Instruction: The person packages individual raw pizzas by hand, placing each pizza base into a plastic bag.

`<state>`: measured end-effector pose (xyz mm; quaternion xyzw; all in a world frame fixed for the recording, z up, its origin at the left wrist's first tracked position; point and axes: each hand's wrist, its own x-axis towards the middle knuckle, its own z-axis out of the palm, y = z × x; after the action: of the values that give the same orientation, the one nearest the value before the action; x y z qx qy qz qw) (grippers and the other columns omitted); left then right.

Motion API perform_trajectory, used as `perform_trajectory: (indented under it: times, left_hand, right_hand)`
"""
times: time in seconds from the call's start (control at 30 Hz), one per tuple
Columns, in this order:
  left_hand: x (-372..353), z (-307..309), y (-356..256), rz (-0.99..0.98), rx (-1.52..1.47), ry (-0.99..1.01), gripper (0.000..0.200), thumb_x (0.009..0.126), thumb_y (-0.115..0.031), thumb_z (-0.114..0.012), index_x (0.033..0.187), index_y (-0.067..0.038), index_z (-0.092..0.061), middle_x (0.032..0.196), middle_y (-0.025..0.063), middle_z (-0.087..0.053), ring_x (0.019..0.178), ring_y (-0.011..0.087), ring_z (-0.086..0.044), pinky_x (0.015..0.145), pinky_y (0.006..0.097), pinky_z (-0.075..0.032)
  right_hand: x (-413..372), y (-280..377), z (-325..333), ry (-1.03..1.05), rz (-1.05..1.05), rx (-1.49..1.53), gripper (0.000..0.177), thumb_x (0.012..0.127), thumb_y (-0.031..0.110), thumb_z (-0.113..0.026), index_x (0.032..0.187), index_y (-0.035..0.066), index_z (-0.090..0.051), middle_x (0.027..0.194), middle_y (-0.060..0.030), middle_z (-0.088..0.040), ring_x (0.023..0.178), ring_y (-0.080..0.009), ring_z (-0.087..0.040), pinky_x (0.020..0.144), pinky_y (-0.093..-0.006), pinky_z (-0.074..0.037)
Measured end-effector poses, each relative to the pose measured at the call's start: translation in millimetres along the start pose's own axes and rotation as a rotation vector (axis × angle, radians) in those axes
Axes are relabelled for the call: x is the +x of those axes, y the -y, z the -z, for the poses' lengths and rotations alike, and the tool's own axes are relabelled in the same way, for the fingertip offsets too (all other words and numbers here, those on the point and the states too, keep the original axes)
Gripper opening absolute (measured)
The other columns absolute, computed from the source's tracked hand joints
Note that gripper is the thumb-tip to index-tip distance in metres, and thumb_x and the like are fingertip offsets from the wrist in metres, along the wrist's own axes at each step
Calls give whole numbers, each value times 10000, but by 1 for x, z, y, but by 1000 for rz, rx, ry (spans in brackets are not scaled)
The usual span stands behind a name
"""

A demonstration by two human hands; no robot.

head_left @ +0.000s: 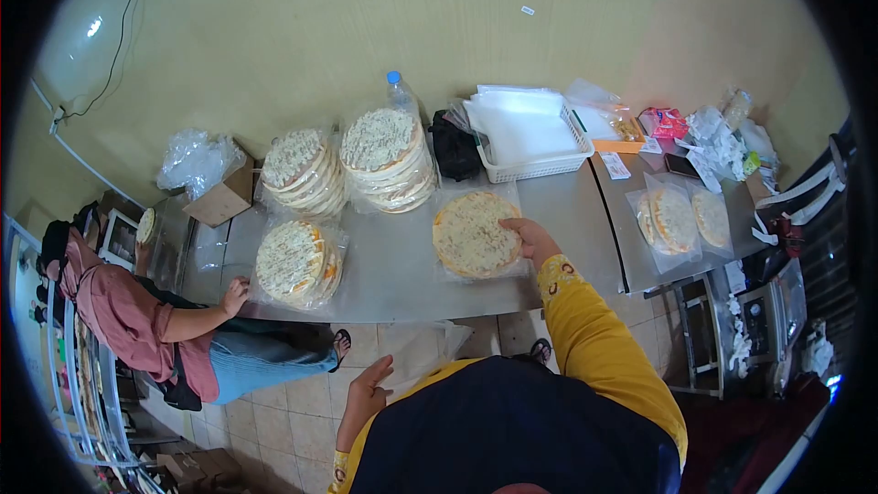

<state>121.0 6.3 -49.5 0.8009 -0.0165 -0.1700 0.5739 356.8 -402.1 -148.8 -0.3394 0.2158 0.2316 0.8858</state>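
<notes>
Mid-frame, a pizza [474, 236] is gripped by its edge in the right hand [532, 240], seemingly for steadiness; lower centre, a clear bag [422, 349] is held in the left hand [368, 395].

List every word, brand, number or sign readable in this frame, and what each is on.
No text can be read with certainty.
Small label on the wall: dark marks, too small to read.
White printed slip on the table: too small to read.
Pink packet: markings too blurred to read.
Bagged pizza at the right hand: no lettering I can make out.
</notes>
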Motion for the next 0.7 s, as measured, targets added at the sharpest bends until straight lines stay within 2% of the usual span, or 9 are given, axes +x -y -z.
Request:
perform_trajectory:
  times: [0.17,0.27,0.37,0.47,0.6,0.7]
  left_hand:
    - [0,-3,-16,11,27,4,672,645,221,-411,1246,-60,-516,1282,153,-497,1134,282,-532,828,341,-516]
    - [-1,-6,-53,90,-2,-33,643,669,199,-383,1246,-52,-514,1296,140,-481,1132,287,-530,777,340,-537]
    - [-3,-8,-77,56,-82,-87,631,684,186,-351,1249,-47,-508,1314,132,-461,1136,301,-521,754,342,-545]
    - [-2,-15,-94,17,-105,-107,631,689,186,-326,1254,-39,-496,1294,123,-476,1124,301,-528,744,338,-550]
    - [5,-21,-108,-26,-111,-146,623,685,178,-310,1245,-23,-494,1243,121,-504,1120,291,-532,738,336,-552]
    - [8,-29,-149,-60,-144,-196,623,672,163,-303,1237,-15,-495,1214,114,-516,1115,286,-536,732,338,-553]
  right_hand:
    - [4,-22,6,119,88,35,443,824,55,-587,1219,-74,-432,1144,-202,-573,1033,-287,-589,917,-421,-474]
    - [-24,-17,7,91,237,-15,458,828,76,-588,1239,-50,-428,1176,-202,-555,1048,-295,-579,926,-430,-464]
    - [-50,-1,53,242,256,115,428,889,183,-509,1252,-29,-428,1197,-208,-535,1051,-315,-572,903,-436,-476]
    - [-92,15,81,208,312,446,461,917,322,-439,1254,7,-452,1213,-180,-534,1057,-318,-565,903,-446,-472]
    - [-77,-1,101,137,451,519,502,913,400,-411,1250,33,-468,1220,-160,-536,1071,-320,-555,911,-452,-464]
    - [-64,-7,102,93,498,576,533,906,454,-399,1249,54,-479,1230,-145,-534,1081,-322,-547,910,-455,-463]
